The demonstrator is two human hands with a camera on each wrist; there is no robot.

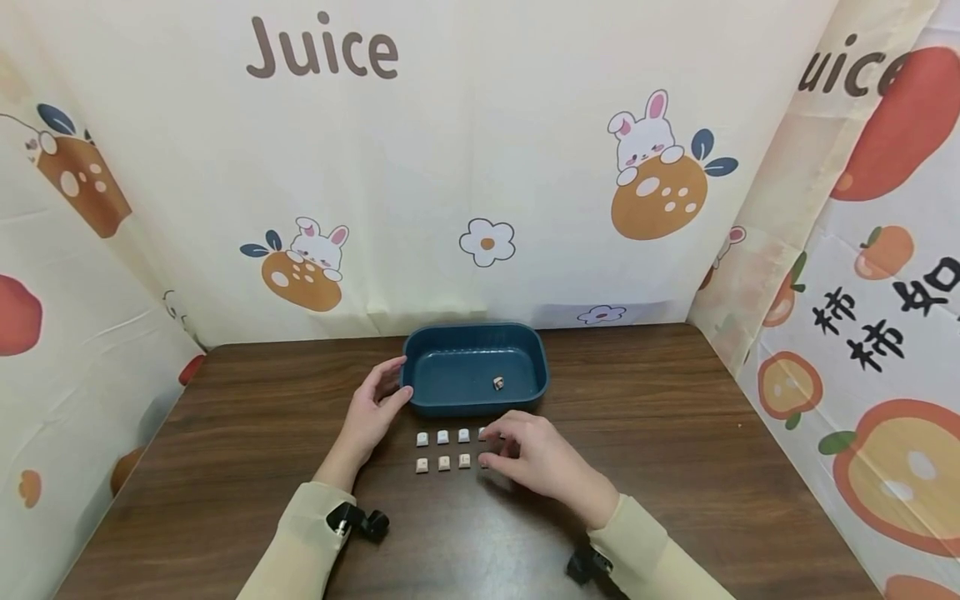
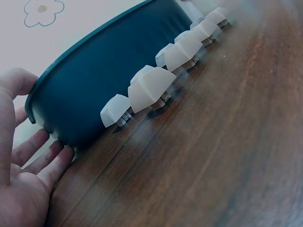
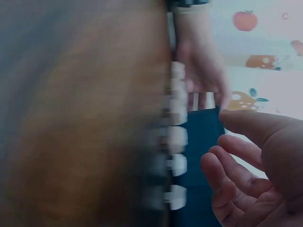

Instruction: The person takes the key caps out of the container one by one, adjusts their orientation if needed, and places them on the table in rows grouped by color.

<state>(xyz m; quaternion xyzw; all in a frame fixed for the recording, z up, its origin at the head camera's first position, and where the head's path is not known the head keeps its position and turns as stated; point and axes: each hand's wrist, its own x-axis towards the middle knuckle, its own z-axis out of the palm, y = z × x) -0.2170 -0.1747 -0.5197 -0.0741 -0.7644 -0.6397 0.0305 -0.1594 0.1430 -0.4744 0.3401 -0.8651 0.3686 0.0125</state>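
My left hand (image 1: 372, 410) rests against the left end of a dark blue tray (image 1: 476, 411). In the left wrist view its fingertips (image 2: 66, 152) touch the tray's outer wall, and another digit meets the rim. Two rows of small white keycaps (image 1: 443, 462) stand on the table in front of the tray, with dark bases visible under them in the left wrist view. Over the right end of these rows hovers my right hand (image 1: 536, 454), fingers loosely bent and apart from the thumb, nothing visible between them. It hides some keycaps. One small brownish piece (image 1: 498, 383) lies inside the tray.
The brown wooden table (image 1: 675, 417) extends to both sides and toward me. A printed cloth (image 1: 420, 167) hangs right behind the tray, and more cloth stands at the left and right. Black wrist cameras (image 1: 363, 522) sit on both sleeves.
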